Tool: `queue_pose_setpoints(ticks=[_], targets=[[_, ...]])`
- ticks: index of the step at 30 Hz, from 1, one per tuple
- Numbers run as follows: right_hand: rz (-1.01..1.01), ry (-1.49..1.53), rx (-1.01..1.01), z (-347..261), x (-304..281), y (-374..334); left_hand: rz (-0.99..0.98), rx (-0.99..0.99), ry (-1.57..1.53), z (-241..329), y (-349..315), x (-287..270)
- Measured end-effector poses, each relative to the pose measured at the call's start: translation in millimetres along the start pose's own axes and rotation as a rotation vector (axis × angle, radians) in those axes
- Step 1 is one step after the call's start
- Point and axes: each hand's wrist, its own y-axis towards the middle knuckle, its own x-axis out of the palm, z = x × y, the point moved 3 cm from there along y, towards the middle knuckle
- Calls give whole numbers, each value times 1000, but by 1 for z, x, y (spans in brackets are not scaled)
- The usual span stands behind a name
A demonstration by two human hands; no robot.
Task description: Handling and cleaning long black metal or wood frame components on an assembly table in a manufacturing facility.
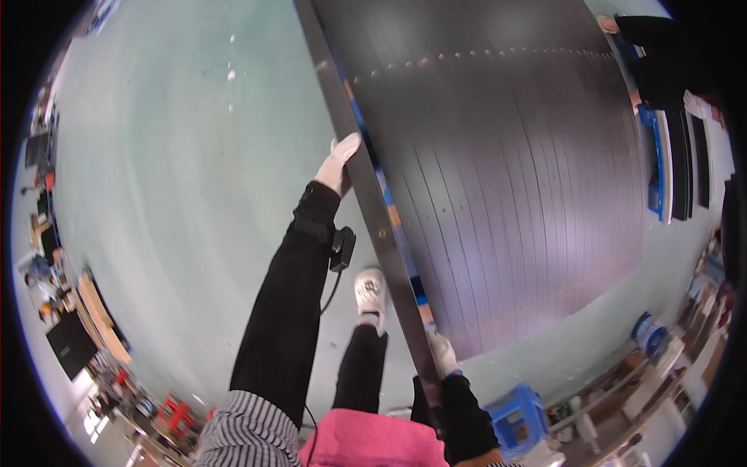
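A long, narrow dark plank (381,237) runs from the top of the view down toward me, tilted along the left side of a wide stack of dark slats (513,179). My left hand (340,162), in a white glove, grips the plank about midway along its visible length. Lower down, my right hand (442,354) in another white glove holds the plank near its close end; its fingers are partly hidden. Between plank and slats, blue and tan pieces show through a narrow gap. A row of small light dots crosses the slats' far part.
A co-worker in black (661,58) stands at the far right beside dark and pale boards (679,163). A blue stool (517,420) is close on my right, with a blue round container (650,335) beyond. Red stools (177,416) and cluttered benches line the left. Pale green floor (187,194) lies left of the plank.
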Motion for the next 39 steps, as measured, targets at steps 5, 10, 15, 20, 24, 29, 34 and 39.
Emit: queue_pose_setpoints(ticks=[5,10,15,20,24,29,34,39], targets=[[123,-126,150,-35,-6,-20,326,-193,-285,8,12,-1],[249,-262,125,-54,-18,-41,222,-35,-55,13,-9,-13],[349,-312,157,-13,-30,-95,212,-73,-12,14,-80,12],[351,-368,312,12,-60,-187,219,-230,77,34,-169,52],[308,-333,91,-4,-53,-264,229,-277,-318,91,-252,27],[86,-185,171,59,-58,-346,547,-177,145,131,-328,71],[-38,88,-153,21,-41,-383,95,-410,209,178,-342,112],[-147,218,-399,-38,-64,-413,-137,-434,312,181,-411,272]])
